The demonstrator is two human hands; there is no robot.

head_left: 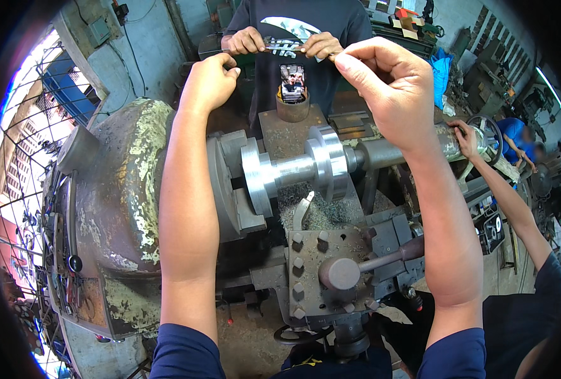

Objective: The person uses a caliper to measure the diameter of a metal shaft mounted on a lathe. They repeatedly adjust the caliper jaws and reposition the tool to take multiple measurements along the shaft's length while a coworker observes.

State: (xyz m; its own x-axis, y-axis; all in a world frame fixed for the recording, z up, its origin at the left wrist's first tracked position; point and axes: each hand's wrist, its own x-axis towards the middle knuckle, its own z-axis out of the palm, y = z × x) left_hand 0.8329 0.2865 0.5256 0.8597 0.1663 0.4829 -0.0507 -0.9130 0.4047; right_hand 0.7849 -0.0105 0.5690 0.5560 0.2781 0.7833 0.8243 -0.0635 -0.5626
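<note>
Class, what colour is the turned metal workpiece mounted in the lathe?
The metal workpiece is bright, shiny silver, seen best in the head view.

a thin, metallic-looking rod (pixel 285 47) spans the upper middle of the frame, nearly level, partly covered.

Place: machine shop
Machine: lathe headstock (pixel 113 202), paint chipped
Tooling: square toolpost (pixel 318 264), cutting tool (pixel 302 211)
Debris: metal chips (pixel 332 213) beside tool
Background: stained bluish wall (pixel 157 47)
</note>
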